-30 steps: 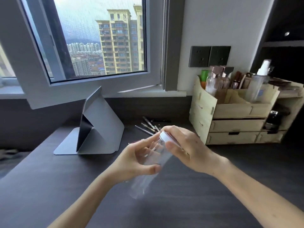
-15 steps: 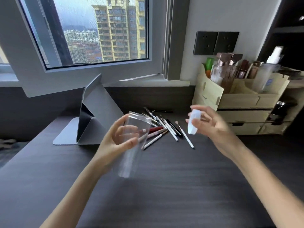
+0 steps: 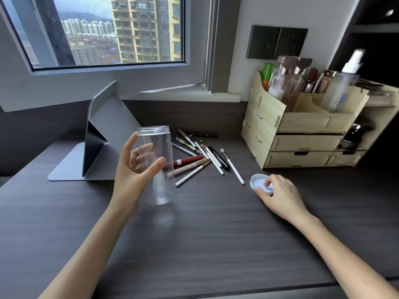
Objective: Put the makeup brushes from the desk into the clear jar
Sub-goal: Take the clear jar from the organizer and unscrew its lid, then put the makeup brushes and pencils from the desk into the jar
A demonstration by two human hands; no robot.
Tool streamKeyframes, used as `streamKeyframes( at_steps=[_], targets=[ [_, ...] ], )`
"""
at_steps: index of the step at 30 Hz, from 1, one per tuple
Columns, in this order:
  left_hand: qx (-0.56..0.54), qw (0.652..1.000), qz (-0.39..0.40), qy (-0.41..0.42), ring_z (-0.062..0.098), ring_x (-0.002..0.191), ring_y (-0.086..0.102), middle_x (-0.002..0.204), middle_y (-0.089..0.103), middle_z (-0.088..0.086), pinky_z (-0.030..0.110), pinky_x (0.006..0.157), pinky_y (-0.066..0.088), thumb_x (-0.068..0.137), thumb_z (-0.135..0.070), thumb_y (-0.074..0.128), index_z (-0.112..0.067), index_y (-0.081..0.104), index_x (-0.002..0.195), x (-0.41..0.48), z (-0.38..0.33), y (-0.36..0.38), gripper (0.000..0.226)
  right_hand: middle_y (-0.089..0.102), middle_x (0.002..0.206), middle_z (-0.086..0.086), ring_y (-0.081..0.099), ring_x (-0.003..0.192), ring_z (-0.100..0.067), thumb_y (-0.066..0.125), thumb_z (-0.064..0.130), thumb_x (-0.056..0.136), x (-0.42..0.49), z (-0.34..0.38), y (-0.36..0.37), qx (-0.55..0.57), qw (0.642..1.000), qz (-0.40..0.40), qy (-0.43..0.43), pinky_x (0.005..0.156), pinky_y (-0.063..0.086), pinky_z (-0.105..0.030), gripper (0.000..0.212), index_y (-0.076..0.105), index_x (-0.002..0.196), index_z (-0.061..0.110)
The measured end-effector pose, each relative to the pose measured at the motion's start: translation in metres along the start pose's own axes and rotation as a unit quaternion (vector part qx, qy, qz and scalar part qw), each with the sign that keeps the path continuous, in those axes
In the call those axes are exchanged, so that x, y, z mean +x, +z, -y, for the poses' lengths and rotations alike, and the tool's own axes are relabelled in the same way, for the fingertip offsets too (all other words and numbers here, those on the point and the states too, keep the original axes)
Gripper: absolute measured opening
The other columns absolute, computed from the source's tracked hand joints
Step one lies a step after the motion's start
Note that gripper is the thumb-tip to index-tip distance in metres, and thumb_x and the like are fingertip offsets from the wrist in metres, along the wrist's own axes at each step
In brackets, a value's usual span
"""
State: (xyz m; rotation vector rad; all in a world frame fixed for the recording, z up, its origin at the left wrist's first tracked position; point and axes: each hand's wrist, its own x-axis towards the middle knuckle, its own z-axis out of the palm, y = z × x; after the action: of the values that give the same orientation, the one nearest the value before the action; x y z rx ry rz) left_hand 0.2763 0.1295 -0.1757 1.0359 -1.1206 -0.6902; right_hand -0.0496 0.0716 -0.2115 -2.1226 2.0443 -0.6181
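Dark grey wood-grain counter [image 3: 216, 229], clear jar [image 3: 158, 160], white lid [image 3: 260, 183], pale wooden organiser [image 3: 302, 130], white-, black- and red-handled brushes [image 3: 200, 160].

Soft daylight from the window [image 3: 121, 31] (edges bowed by the wide lens).

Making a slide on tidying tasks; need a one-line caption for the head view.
Left hand holds the open clear jar while right hand sets its white lid beside scattered makeup brushes.
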Motion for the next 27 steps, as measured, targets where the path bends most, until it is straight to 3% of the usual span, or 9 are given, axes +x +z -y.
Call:
streamKeyframes(
  at_steps=[6, 10, 14, 18, 22, 23, 25, 27],
  targets=[
    [0.054, 0.997, 0.0, 0.059, 0.023, 0.115, 0.057, 0.125, 0.056, 0.001, 0.05, 0.101, 0.046, 0.064, -0.027, 0.078, -0.045, 0.037, 0.134, 0.004, 0.0, 0.002, 0.083, 0.067, 0.108, -0.012, 0.059, 0.102, -0.033, 0.055, 0.024, 0.09, 0.03, 0.05, -0.005, 0.021, 0.991, -0.09, -0.093, 0.084, 0.045, -0.036, 0.023, 0.064, 0.103, 0.007],
    [0.142, 0.982, -0.003, 0.126, 0.015, 0.107, 0.059, 0.119, 0.056, -0.006, 0.031, 0.094, 0.048, 0.062, -0.028, 0.079, -0.04, 0.035, 0.136, -0.003, 0.002, -0.005, 0.088, 0.065, 0.115, -0.009, 0.06, 0.105, -0.03, 0.051, 0.026, 0.093, 0.085, 0.094, -0.004, 0.036, 0.999, -0.006, -0.008, 0.079, 0.047, -0.034, 0.025, 0.061, 0.11, 0.011],
    [0.174, 0.973, -0.008, 0.148, 0.011, 0.104, 0.059, 0.115, 0.057, -0.01, 0.017, 0.09, 0.047, 0.058, -0.034, 0.078, -0.043, 0.035, 0.132, -0.007, 0.003, -0.007, 0.086, 0.065, 0.117, -0.01, 0.061, 0.109, -0.031, 0.058, 0.038, 0.089, 0.128, 0.111, 0.007, -0.057, 0.99, 0.089, 0.091, 0.073, 0.042, -0.03, 0.039, 0.06, 0.112, 0.006],
    [0.207, 0.963, -0.01, 0.169, 0.014, 0.105, 0.059, 0.118, 0.058, -0.001, 0.019, 0.091, 0.047, 0.059, -0.031, 0.079, -0.032, 0.036, 0.135, -0.005, 0.005, -0.004, 0.087, 0.063, 0.101, -0.012, 0.062, 0.106, -0.033, 0.054, 0.04, 0.091, 0.139, 0.105, 0.027, -0.059, 0.984, 0.146, 0.078, 0.073, 0.042, -0.03, 0.033, 0.058, 0.094, 0.007],
    [0.237, 0.952, -0.014, 0.19, 0.018, 0.108, 0.059, 0.119, 0.057, -0.001, 0.036, 0.092, 0.05, 0.06, -0.032, 0.083, -0.026, 0.035, 0.137, -0.002, 0.007, -0.006, 0.091, 0.064, 0.113, -0.018, 0.06, 0.104, -0.035, 0.049, 0.022, 0.094, 0.137, 0.097, 0.025, -0.029, 0.991, 0.131, 0.029, 0.073, 0.043, -0.031, 0.019, 0.057, 0.089, 0.006],
    [0.243, 0.95, -0.014, 0.196, 0.02, 0.108, 0.059, 0.119, 0.057, -0.002, 0.038, 0.091, 0.051, 0.061, -0.033, 0.086, -0.025, 0.035, 0.137, -0.001, 0.007, -0.006, 0.092, 0.063, 0.112, -0.017, 0.059, 0.103, -0.033, 0.048, 0.016, 0.094, 0.138, 0.095, 0.018, 0.001, 0.994, 0.106, 0.016, 0.075, 0.045, -0.032, 0.015, 0.057, 0.095, 0.005],
    [0.252, 0.946, -0.013, 0.203, 0.02, 0.109, 0.059, 0.119, 0.057, -0.006, 0.037, 0.09, 0.051, 0.061, -0.034, 0.084, -0.026, 0.035, 0.137, -0.001, 0.009, -0.007, 0.091, 0.058, 0.101, -0.01, 0.059, 0.092, -0.027, 0.046, 0.006, 0.092, 0.135, 0.1, -0.007, 0.143, 0.989, 0.015, -0.019, 0.079, 0.052, -0.037, 0.029, 0.053, 0.119, 0.004],
    [0.261, 0.942, -0.013, 0.209, 0.018, 0.108, 0.059, 0.119, 0.055, -0.011, 0.033, 0.09, 0.05, 0.062, -0.035, 0.081, -0.027, 0.034, 0.138, -0.001, 0.009, -0.006, 0.09, 0.057, 0.086, -0.005, 0.06, 0.071, -0.017, 0.047, 0.004, 0.091, 0.119, 0.117, -0.044, 0.347, 0.93, -0.095, -0.072, 0.06, 0.054, -0.026, 0.034, 0.052, 0.123, 0.013]
  ],
)
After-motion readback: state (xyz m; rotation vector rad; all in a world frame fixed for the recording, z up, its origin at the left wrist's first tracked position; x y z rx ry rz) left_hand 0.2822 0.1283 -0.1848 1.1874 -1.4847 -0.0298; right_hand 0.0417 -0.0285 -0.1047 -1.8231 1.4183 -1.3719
